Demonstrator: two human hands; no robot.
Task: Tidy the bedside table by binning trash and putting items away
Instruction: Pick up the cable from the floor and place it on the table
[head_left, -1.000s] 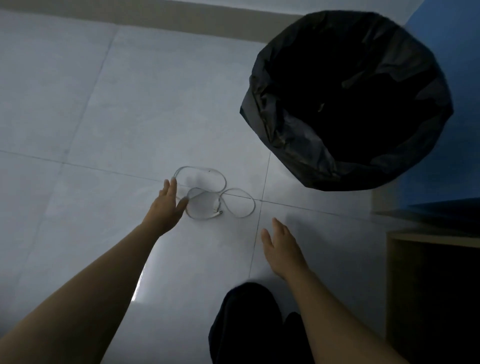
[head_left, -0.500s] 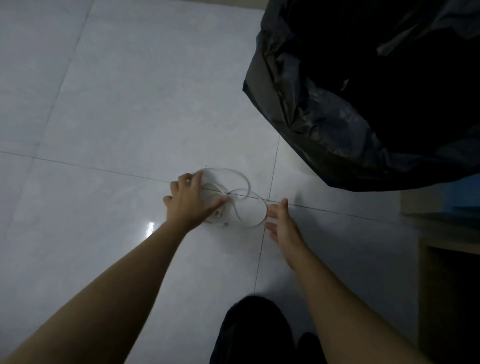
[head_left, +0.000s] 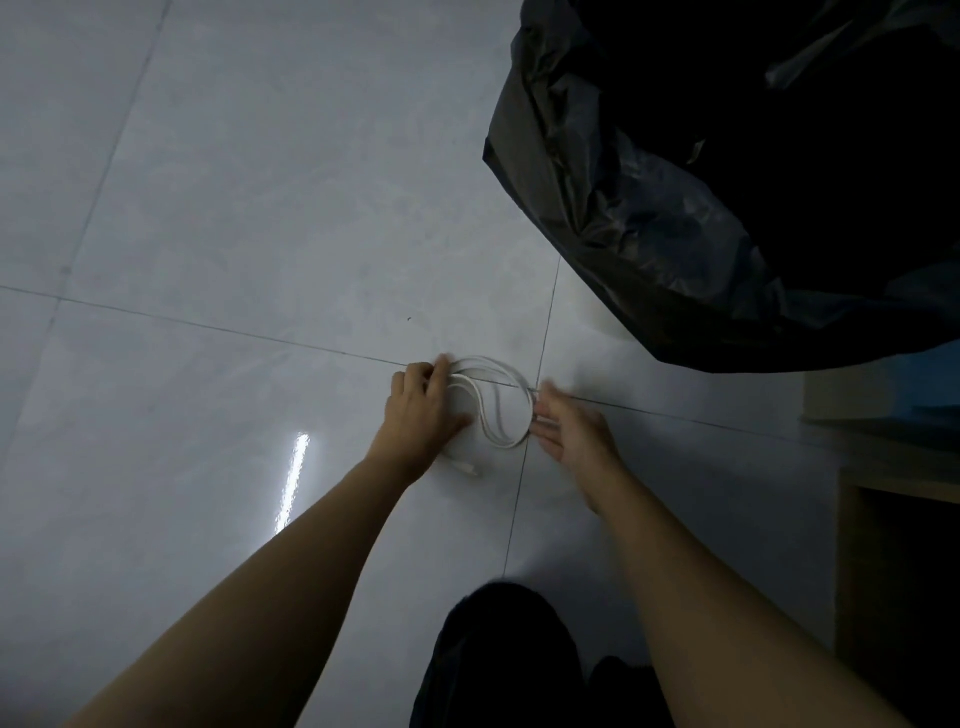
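Observation:
A white cable (head_left: 493, 410) lies in loose loops on the pale tiled floor, one plug end poking out below my left wrist. My left hand (head_left: 423, 410) has its fingers curled over the left side of the loops, gripping them. At the loops' right edge, my right hand (head_left: 569, 434) touches the cable with its fingers nearly straight; it is a little blurred. The bin lined with a black bag (head_left: 675, 208) stands just beyond, up and to the right.
A wooden bedside table (head_left: 893, 483) edge shows at the right, with a blue surface (head_left: 930, 400) behind it. My dark-clothed knees (head_left: 498, 660) fill the bottom middle. Open tiled floor (head_left: 234, 234) stretches left and ahead.
Both hands reached in to the cable and gathered its spread loops into a tighter bunch. My left hand closed on it, my right came up against its right edge. The view moved lower and closer.

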